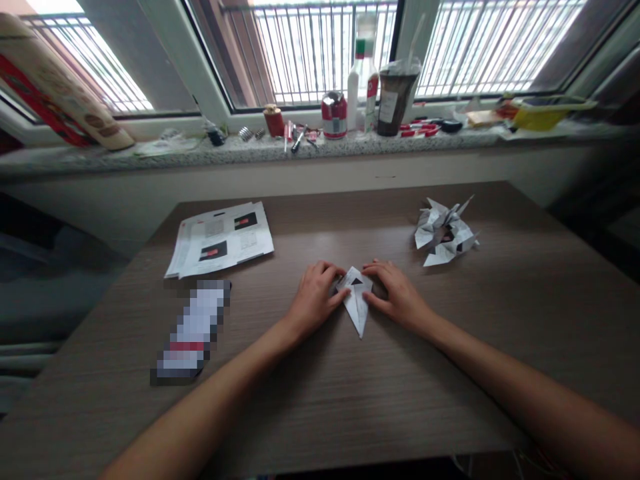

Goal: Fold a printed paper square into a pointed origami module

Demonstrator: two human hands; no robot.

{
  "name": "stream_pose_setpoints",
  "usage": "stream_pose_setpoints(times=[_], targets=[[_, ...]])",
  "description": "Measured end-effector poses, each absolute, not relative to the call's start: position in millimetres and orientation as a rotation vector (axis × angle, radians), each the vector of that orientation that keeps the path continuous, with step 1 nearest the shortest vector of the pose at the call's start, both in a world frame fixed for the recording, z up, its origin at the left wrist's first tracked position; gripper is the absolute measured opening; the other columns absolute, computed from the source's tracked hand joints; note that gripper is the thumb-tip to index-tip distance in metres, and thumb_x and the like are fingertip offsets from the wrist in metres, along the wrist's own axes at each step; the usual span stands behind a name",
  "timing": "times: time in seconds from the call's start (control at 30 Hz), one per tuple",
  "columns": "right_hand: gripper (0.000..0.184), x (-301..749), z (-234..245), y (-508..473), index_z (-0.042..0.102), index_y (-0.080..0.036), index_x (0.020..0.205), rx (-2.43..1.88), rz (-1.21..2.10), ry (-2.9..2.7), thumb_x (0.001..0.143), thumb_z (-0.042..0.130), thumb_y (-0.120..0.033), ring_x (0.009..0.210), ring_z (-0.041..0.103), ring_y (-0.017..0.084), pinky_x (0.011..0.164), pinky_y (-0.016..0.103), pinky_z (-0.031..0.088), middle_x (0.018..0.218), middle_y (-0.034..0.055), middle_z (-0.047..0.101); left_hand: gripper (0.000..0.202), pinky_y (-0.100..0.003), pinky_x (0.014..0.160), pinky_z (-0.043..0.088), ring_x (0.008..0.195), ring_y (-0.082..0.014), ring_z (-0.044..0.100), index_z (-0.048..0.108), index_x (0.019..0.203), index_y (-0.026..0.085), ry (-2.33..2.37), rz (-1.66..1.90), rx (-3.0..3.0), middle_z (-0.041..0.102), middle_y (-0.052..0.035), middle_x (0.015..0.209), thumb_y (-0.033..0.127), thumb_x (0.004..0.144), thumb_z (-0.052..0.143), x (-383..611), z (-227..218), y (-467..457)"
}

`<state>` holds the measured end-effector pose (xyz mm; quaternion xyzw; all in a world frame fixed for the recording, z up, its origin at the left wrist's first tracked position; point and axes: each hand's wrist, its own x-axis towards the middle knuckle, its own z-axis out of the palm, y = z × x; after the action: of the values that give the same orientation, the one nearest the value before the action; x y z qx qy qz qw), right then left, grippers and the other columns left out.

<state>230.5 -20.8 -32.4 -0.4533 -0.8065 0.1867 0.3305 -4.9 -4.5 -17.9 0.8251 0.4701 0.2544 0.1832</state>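
Observation:
A small folded paper piece [357, 303], white with a dark printed patch and a point toward me, lies on the wooden table [320, 400] near its middle. My left hand [315, 297] presses on its left edge with curled fingers. My right hand [395, 293] pinches and holds down its right edge. Both hands rest on the tabletop on either side of the fold.
Finished folded paper shapes [444, 233] sit in a pile at the right rear. A stack of printed sheets [223, 239] lies at the left rear, a blurred flat object [193, 333] nearer me. The window sill [150, 157] behind holds a can [334, 115], bottle [363, 80], cup [395, 97] and clutter.

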Motion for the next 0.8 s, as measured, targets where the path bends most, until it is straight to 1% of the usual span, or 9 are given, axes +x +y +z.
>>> stream_pose_setpoints(times=[0.07,0.13,0.23,0.3,0.4,0.57,0.7,0.8], targets=[[0.032,230,-30,-21,0.062,-0.025,0.122,-1.189,0.53,-2.076,0.091,0.069,-0.024,0.123,0.062,0.031,0.113,0.058,0.04,0.122,0.0096,0.07,0.025,-0.042,0.093,0.049,0.103,-0.0262,0.061,0.065,0.111,0.02,1.305,0.727,2.279,0.067,-0.0065,0.108,0.024,0.089,0.077,-5,-18,-4],[0.029,230,-27,-22,0.063,-0.024,0.12,-1.212,0.59,-2.022,0.091,0.069,-0.023,0.111,0.066,0.028,0.105,0.052,0.047,0.115,0.0084,0.072,0.024,-0.04,0.089,0.05,0.096,-0.024,0.063,0.064,0.109,0.021,1.271,0.745,2.2,0.069,-0.0042,0.102,0.022,0.089,0.077,-4,-17,-3],[0.028,230,-22,-23,0.065,-0.023,0.12,-1.239,0.694,-1.95,0.092,0.069,-0.024,0.105,0.067,0.026,0.095,0.043,0.052,0.113,0.0084,0.072,0.022,-0.036,0.086,0.052,0.093,-0.0206,0.066,0.062,0.11,0.021,1.179,0.805,2.029,0.07,-0.0032,0.101,0.019,0.091,0.073,-4,-13,-5],[0.026,230,-17,-24,0.066,-0.023,0.119,-1.253,0.775,-1.916,0.094,0.068,-0.028,0.1,0.067,0.024,0.091,0.04,0.053,0.109,0.007,0.073,0.02,-0.033,0.085,0.053,0.093,-0.0192,0.067,0.061,0.112,0.021,1.102,0.825,1.909,0.07,-0.0035,0.102,0.021,0.094,0.069,-5,-9,-6],[0.023,230,-13,-24,0.069,-0.022,0.116,-1.26,0.956,-1.83,0.096,0.066,-0.035,0.087,0.067,0.02,0.08,0.034,0.054,0.097,0.0041,0.073,0.019,-0.032,0.084,0.055,0.095,-0.0193,0.068,0.061,0.115,0.021,1.03,0.838,1.773,0.071,-0.0049,0.104,0.024,0.096,0.067,-6,-4,-9],[0.026,228,-15,-27,0.071,-0.02,0.106,-1.258,1.194,-1.726,0.095,0.067,-0.043,0.07,0.063,0.018,0.062,0.029,0.051,0.08,0.0013,0.069,0.023,-0.034,0.09,0.055,0.103,-0.0213,0.068,0.063,0.115,0.019,0.939,0.87,1.628,0.071,-0.0084,0.111,0.03,0.096,0.068,-4,0,-14],[0.028,224,-14,-34,0.07,-0.02,0.103,-1.213,1.282,-1.615,0.094,0.066,-0.046,0.069,0.063,0.017,0.061,0.028,0.052,0.081,0.0015,0.07,0.026,-0.033,0.085,0.055,0.097,-0.0219,0.07,0.066,0.113,0.017,0.974,0.82,1.536,0.073,-0.0083,0.107,0.037,0.096,0.067,-1,0,-20],[0.027,221,-8,-38,0.07,-0.02,0.1,-1.218,1.288,-1.579,0.093,0.067,-0.046,0.065,0.062,0.016,0.059,0.027,0.052,0.078,0.0003,0.069,0.026,-0.031,0.081,0.054,0.09,-0.0208,0.069,0.069,0.109,0.017,0.977,0.799,1.496,0.074,-0.007,0.102,0.039,0.096,0.066,2,1,-24]])
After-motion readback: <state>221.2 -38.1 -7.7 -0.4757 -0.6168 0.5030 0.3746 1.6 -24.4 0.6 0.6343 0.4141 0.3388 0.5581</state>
